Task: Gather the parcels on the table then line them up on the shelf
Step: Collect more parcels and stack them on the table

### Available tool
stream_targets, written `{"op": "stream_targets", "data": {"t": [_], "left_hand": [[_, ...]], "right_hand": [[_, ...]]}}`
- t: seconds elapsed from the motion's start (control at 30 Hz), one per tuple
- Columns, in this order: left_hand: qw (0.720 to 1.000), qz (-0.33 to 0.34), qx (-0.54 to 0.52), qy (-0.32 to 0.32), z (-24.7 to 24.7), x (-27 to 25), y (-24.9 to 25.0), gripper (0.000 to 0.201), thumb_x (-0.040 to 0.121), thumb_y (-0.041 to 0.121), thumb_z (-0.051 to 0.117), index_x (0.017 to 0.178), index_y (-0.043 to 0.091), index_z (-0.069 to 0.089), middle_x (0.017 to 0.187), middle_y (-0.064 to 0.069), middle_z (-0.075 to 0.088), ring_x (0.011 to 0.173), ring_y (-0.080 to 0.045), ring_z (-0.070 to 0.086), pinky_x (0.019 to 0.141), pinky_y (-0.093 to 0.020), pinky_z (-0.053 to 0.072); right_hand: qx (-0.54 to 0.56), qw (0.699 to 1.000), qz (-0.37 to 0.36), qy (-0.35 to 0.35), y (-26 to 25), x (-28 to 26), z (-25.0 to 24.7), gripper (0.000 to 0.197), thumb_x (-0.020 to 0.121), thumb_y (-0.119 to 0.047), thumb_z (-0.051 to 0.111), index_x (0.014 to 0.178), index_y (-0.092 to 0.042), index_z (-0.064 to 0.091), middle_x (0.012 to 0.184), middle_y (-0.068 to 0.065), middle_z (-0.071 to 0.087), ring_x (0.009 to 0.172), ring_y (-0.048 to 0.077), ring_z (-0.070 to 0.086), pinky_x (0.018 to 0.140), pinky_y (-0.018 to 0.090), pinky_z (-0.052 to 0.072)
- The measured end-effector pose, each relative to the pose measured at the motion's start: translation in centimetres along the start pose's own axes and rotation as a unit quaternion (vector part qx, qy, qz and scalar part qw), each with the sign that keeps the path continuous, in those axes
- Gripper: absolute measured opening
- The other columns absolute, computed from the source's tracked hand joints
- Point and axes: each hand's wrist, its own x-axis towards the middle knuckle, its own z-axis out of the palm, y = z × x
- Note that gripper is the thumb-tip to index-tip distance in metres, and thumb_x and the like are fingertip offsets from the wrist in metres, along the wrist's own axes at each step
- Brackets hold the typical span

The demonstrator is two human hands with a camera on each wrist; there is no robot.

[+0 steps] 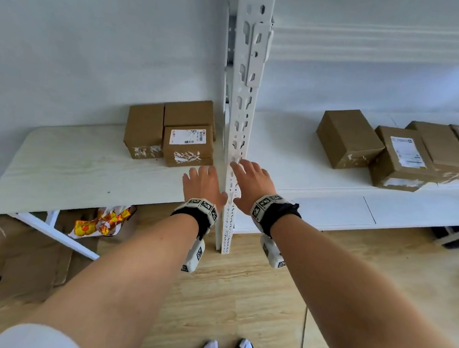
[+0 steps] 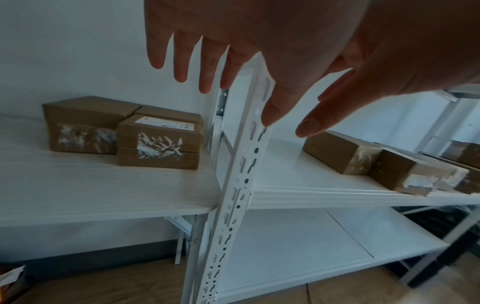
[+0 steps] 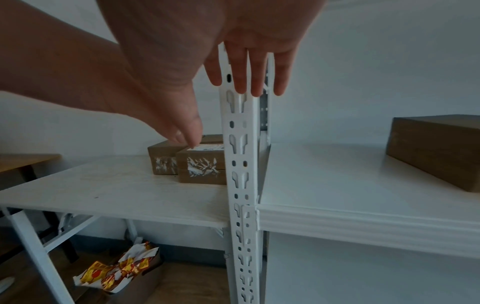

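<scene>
Far left of both hands: counter, pale wood-grain top. Parcels on the counter, brown cardboard, clustered just ahead and slightly left of the left hand, tight against the shelf upright; front one labelled and stacked on another.

Left hand: fingers straight and spread, holding nothing, hovering short of the front stack, not touching it.

Right hand: also flat, fingers extended, empty, just right of the upright; fingertips overlap the post in the wrist view, contact not confirmable.

Well right of the right hand: shelf with a row of parcels already placed, somewhat skewed, not squared up.

Judgement: gathering stage, remaining cluster not yet grasped.

Risks:
- Upright sits between the hands; reaching in with both could knock knuckles or a box corner against it.
- Stacked pair gripped only at the top box: lower one left behind or slid off.
- Torn tape on box faces, possibly a slippery grip.
</scene>
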Motion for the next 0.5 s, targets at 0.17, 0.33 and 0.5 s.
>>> {"op": "stream_targets", "data": {"t": [0.17, 0.33, 0.5], "left_hand": [[0.999, 0.042, -0.006, -0.008, 0.3, -0.6, 4.0, 0.058, 0.087, 0.046, 0.066, 0.132, 0.015, 0.047, 0.129, -0.008, 0.056, 0.121, -0.030, 0.049, 0.096, -0.042, 0.044], [0.997, 0.074, 0.015, -0.024, 0.8, -0.4, 9.7, 0.057, 0.089, 0.048, 0.063, 0.132, 0.014, 0.046, 0.129, -0.008, 0.055, 0.123, -0.030, 0.048, 0.096, -0.042, 0.043], [0.997, 0.079, 0.004, -0.020, 0.4, 1.0, 16.7, 0.055, 0.089, 0.045, 0.063, 0.129, 0.012, 0.046, 0.126, -0.008, 0.054, 0.121, -0.030, 0.049, 0.092, -0.041, 0.042]], "right_hand": [[-0.010, 0.998, 0.055, 0.002, 3.7, -2.1, -0.2, 0.088, 0.079, -0.030, 0.076, 0.150, -0.017, 0.026, 0.152, 0.010, 0.033, 0.138, 0.030, 0.036, 0.112, 0.041, 0.034], [-0.016, 0.995, 0.094, 0.005, 9.2, -4.0, -0.4, 0.091, 0.079, -0.034, 0.077, 0.150, -0.017, 0.024, 0.154, 0.010, 0.030, 0.139, 0.029, 0.034, 0.113, 0.042, 0.033], [-0.029, 0.994, 0.107, 0.012, 16.6, -5.5, -1.8, 0.087, 0.078, -0.029, 0.075, 0.148, -0.018, 0.026, 0.151, 0.009, 0.032, 0.136, 0.029, 0.035, 0.110, 0.040, 0.034]]}}
